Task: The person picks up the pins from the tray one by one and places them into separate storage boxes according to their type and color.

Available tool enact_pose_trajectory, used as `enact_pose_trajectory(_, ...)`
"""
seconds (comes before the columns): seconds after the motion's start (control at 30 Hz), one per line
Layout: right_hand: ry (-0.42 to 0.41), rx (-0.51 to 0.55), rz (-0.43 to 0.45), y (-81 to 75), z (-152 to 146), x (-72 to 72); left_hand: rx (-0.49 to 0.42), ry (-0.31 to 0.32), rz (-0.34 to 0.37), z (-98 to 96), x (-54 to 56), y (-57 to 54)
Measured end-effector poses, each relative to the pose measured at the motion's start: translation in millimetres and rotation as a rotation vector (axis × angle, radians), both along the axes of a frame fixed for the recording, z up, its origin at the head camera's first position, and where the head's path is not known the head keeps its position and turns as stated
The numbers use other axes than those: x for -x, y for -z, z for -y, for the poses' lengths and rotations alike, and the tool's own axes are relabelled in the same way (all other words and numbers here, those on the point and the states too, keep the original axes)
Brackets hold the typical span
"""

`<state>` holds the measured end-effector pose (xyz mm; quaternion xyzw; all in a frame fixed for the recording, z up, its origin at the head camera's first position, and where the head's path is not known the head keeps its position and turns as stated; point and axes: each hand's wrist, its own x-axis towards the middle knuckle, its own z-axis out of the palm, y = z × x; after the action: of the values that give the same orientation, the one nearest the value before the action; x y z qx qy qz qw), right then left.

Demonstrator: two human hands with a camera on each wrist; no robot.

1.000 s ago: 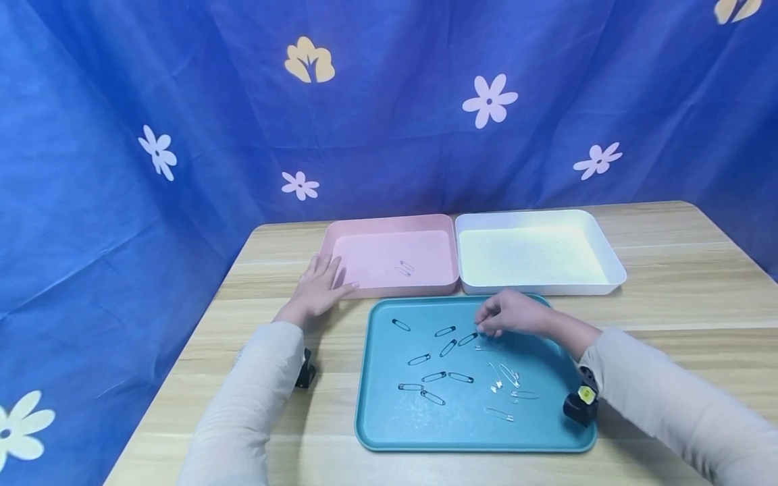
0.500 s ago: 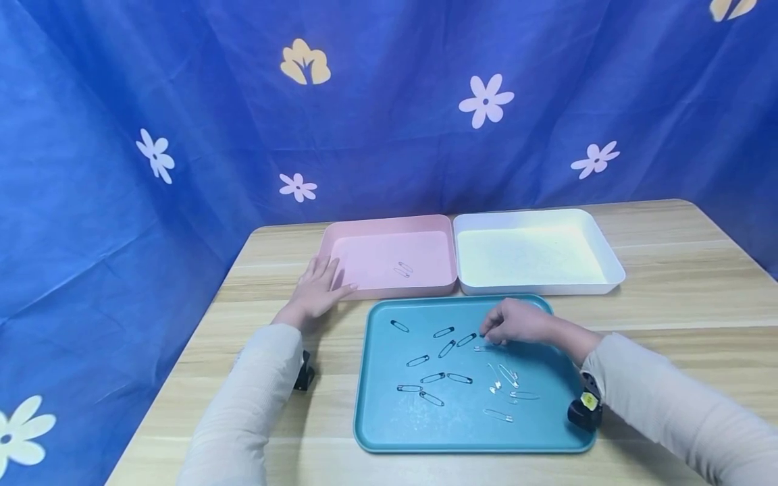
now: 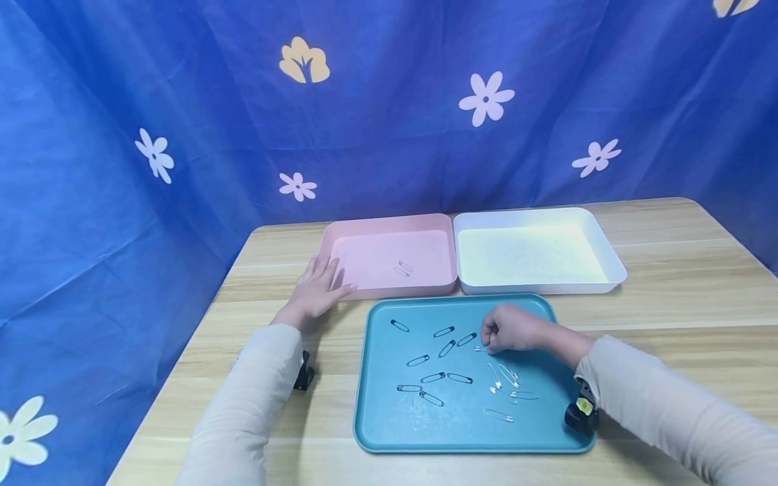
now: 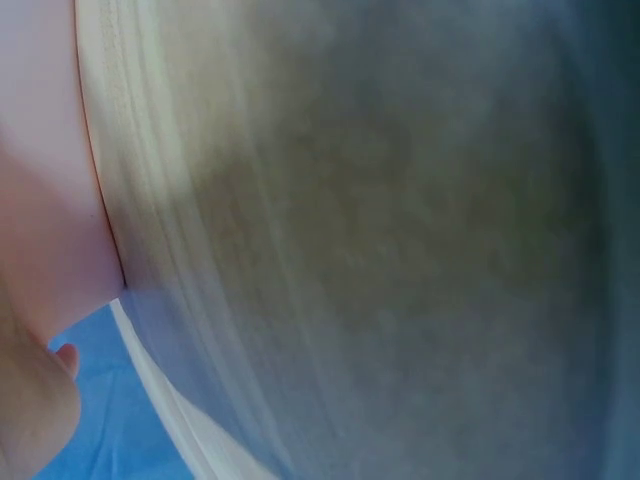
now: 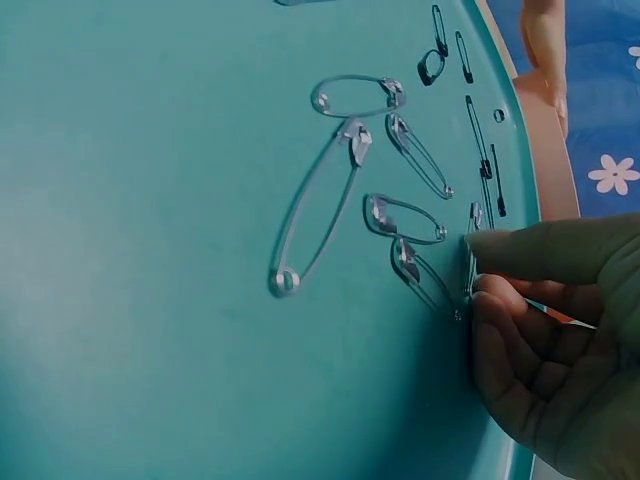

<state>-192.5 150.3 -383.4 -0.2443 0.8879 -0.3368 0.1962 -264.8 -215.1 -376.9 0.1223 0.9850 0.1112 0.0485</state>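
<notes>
My right hand (image 3: pixel 515 328) is over the upper right of the teal tray (image 3: pixel 389 439). Its thumb and index finger pinch a silver safety pin (image 5: pixel 470 262), low against the tray; the pin's end sticks out left of the fingertips in the head view. Several more silver safety pins (image 5: pixel 320 215) lie close by, toward the tray's front right. Black safety pins (image 3: pixel 433 377) are scattered over the left half. With fingers spread, my left hand (image 3: pixel 311 291) rests at the front left corner of the pink tray (image 3: pixel 389 293). A sleeve (image 4: pixel 380 220) fills most of the left wrist view.
Behind the teal tray, the pink tray and a white tray (image 3: pixel 608 287) stand side by side. Two safety pins (image 3: pixel 404 268) lie in the pink one. All sit on a wooden table (image 3: pixel 681 270), with a blue flowered cloth (image 3: pixel 389 121) hanging behind.
My right hand has shifted slightly toward me and right, from beside a black pin down onto the silver pin, now partly covering it. The left hand stays where it was.
</notes>
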Motion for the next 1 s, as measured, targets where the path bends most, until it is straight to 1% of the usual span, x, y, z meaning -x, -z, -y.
enact_pose_trajectory(0.13,0.004,-0.033,-0.006,-0.9,1.0,-0.9,0.002,0.003,-0.005,0.1,-0.2,-0.7)
enact_pose_trajectory(0.37,-0.020,-0.041,-0.020,-1.0,0.2,-0.3,0.003,0.002,-0.010,-1.1,-0.8,-1.9)
enact_pose_trajectory(0.67,-0.056,0.051,0.023,-0.2,-3.6,2.3,0.004,0.004,-0.006,-1.3,-0.8,-1.5)
enact_pose_trajectory(0.8,-0.077,0.072,0.031,-0.6,-3.3,3.4,0.003,0.003,-0.005,-0.4,-1.1,-1.3)
enact_pose_trajectory(1.0,-0.064,0.112,0.068,-5.1,0.1,5.4,0.001,-0.005,-0.005,-0.1,-0.8,-0.5)
